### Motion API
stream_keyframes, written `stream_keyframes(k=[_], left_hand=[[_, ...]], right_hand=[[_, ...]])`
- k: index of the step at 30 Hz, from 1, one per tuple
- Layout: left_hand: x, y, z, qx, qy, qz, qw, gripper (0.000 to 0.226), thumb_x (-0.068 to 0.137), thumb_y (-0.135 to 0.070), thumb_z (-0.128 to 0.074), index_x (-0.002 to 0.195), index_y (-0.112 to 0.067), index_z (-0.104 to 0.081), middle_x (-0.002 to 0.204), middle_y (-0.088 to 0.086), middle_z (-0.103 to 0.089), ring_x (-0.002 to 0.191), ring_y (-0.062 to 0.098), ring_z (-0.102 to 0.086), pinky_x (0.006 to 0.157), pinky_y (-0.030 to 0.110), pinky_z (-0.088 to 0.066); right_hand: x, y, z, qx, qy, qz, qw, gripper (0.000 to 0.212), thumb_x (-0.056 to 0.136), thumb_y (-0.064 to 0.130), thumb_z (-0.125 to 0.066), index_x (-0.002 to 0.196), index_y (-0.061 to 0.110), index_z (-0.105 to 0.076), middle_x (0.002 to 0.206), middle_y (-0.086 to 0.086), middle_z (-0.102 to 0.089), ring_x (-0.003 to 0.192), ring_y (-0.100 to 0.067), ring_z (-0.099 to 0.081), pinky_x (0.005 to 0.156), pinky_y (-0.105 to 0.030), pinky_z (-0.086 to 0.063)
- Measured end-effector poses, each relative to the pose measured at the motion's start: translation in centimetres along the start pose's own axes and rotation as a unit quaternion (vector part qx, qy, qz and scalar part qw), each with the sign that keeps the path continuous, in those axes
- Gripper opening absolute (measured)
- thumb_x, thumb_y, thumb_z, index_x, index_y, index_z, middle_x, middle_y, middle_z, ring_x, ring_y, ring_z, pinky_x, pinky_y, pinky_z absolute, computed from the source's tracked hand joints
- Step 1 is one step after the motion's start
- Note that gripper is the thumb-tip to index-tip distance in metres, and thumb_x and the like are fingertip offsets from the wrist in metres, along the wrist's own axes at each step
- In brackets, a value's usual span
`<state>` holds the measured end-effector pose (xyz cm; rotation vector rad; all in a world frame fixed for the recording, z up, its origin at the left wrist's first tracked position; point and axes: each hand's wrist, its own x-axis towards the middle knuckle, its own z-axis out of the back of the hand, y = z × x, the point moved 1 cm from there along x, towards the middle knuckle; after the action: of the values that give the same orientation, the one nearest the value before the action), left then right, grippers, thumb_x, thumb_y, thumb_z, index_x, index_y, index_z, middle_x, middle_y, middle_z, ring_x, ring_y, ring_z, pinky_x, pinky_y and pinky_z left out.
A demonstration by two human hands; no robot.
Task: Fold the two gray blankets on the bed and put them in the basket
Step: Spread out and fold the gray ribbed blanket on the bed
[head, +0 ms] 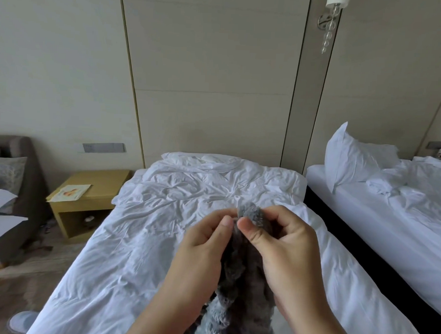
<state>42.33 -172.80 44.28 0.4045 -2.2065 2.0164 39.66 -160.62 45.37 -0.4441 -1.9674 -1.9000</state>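
Pinching a bunched top edge of the gray blanket [245, 264], the left hand [201, 244] and right hand [284, 248] meet above the bed [140, 239], each grip pressed shut on the fuzzy fabric. It hangs down between the wrists. A wooden nightstand [86, 199] stands left of the bed.

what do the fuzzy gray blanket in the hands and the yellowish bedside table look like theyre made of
The fuzzy gray blanket looks like plush synthetic fleece: a long, shaggy, matte pile. The yellowish bedside table seems to be light wood or wood-look laminate, with a flat, smooth, faintly satin top; which one is unclear.
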Motion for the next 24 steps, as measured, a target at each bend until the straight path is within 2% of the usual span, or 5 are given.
stream_keyframes(k=[5, 8, 12, 17, 24], left_hand=[[-0.5, 0.3, -0.2, 0.04, 0.061, -0.049, 0.996, 0.047, 0.071, -0.065, -0.065, 0.099, -0.028, -0.07, 0.092, 0.002, -0.073, 0.092, 0.01, -0.067, 0.079, 0.024, -0.051], [-0.2, 0.4, 0.3, 0.065, 0.054, -0.054, 0.995, 0.026, 0.072, -0.037, -0.077, 0.095, -0.027, -0.07, 0.09, 0.002, -0.075, 0.087, 0.018, -0.071, 0.077, 0.03, -0.054], [0.8, -0.5, 1.9, 0.045, 0.019, -0.048, 0.998, 0.021, 0.084, -0.003, -0.066, 0.084, -0.024, -0.071, 0.082, 0.003, -0.074, 0.078, 0.018, -0.07, 0.07, 0.026, -0.055], [2.3, -3.9, 3.8, -0.018, 0.079, -0.084, 0.993, 0.025, 0.082, 0.004, -0.061, 0.078, -0.02, -0.067, 0.072, 0.002, -0.065, 0.066, 0.013, -0.063, 0.059, 0.021, -0.052], [5.3, -9.8, 6.5, -0.048, 0.031, -0.129, 0.99, 0.027, 0.085, 0.004, -0.052, 0.084, -0.021, -0.064, 0.073, -0.001, -0.066, 0.062, 0.011, -0.062, 0.059, 0.022, -0.053]], right_hand=[[-0.6, -0.8, -0.5, 0.016, -0.051, -0.021, 0.998, 0.031, 0.059, 0.051, -0.084, 0.075, 0.031, -0.068, 0.063, 0.01, -0.065, 0.057, -0.003, -0.059, 0.058, -0.019, -0.049], [-0.1, -1.6, -0.7, 0.071, -0.041, -0.085, 0.993, 0.037, 0.055, 0.046, -0.082, 0.086, 0.035, -0.066, 0.069, 0.0, -0.064, 0.069, -0.016, -0.066, 0.07, -0.039, -0.057], [1.7, -1.7, 0.2, 0.114, 0.214, -0.176, 0.954, 0.071, 0.044, 0.068, -0.082, 0.102, 0.028, -0.068, 0.082, -0.009, -0.073, 0.077, -0.02, -0.069, 0.069, -0.034, -0.054], [5.0, -1.4, 1.0, 0.053, 0.505, -0.14, 0.85, 0.034, 0.075, 0.035, -0.077, 0.107, 0.034, -0.067, 0.079, 0.007, -0.066, 0.067, -0.007, -0.059, 0.061, -0.018, -0.045], [7.9, -1.7, -3.1, -0.083, 0.664, -0.226, 0.708, 0.008, 0.075, 0.018, -0.07, 0.078, 0.022, -0.063, 0.07, 0.009, -0.063, 0.052, -0.001, -0.055, 0.05, -0.013, -0.041]])
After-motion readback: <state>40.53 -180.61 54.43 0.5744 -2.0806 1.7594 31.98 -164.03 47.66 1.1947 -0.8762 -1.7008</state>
